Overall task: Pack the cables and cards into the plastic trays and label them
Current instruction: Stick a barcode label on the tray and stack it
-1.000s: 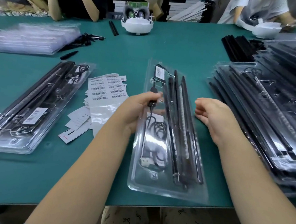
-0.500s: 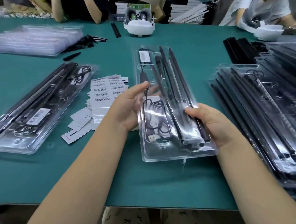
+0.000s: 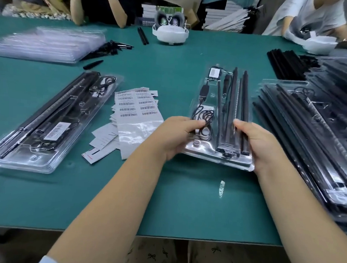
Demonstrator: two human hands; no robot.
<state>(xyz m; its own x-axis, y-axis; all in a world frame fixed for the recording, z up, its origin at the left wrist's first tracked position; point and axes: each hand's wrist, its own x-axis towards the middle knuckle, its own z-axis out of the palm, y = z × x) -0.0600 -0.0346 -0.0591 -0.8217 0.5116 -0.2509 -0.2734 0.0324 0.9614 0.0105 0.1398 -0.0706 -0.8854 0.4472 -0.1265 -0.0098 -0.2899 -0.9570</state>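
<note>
Packed plastic tray [image 3: 208, 154] gripped at its near end by left hand [image 3: 176, 135] and right hand [image 3: 258, 145], fingers curled over it, barcode labels [image 3: 135, 106] just left, stacked trays [image 3: 312, 130] crowded at right, green table [image 3: 163, 202] beneath.

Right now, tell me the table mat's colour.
Teal green table mat, plain, clearest in the head view.

Held tray [image 3: 206, 154]: clear glossy plastic, under the fingers.
Rods [image 3: 244, 107]: matt black, beyond the fingertips.
Labels [image 3: 129, 105]: white paper.
Table [image 3: 163, 202]: matt green.
</note>
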